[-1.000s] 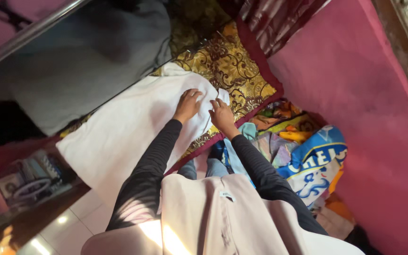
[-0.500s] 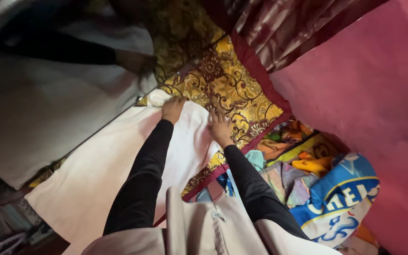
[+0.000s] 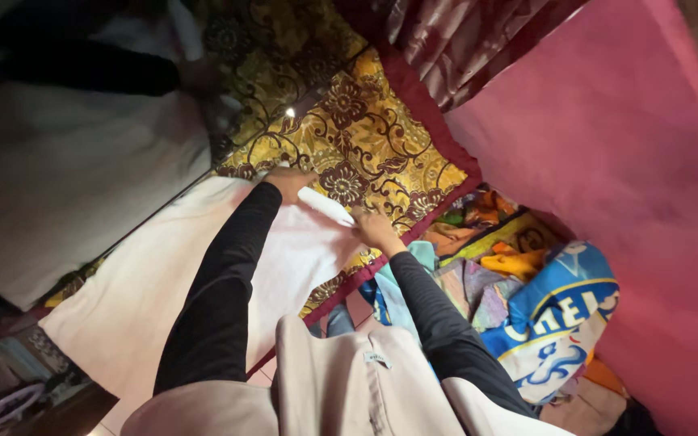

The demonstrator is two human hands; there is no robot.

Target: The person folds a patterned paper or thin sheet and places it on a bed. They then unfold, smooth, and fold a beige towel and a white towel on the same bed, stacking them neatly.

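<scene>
On the gold patterned bedspread point(image 3: 381, 137), a white cloth point(image 3: 203, 266) is lying spread out. Both hands are pinching its far edge: the left hand point(image 3: 288, 182) is closing its grip at one corner, the right hand point(image 3: 372, 226) at the other, with the edge rolling between them.

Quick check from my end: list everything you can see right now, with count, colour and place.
white cloth: one, white, spread over the patterned cover, far edge rolled up.
patterned cover: one, gold and brown floral with maroon border, under the cloth.
pile of clothes: one, multicoloured, right, below the pink wall.
mirror: one, left, reflecting the scene.
left hand: gripping the rolled edge.
right hand: gripping the same edge, black sleeves.
</scene>
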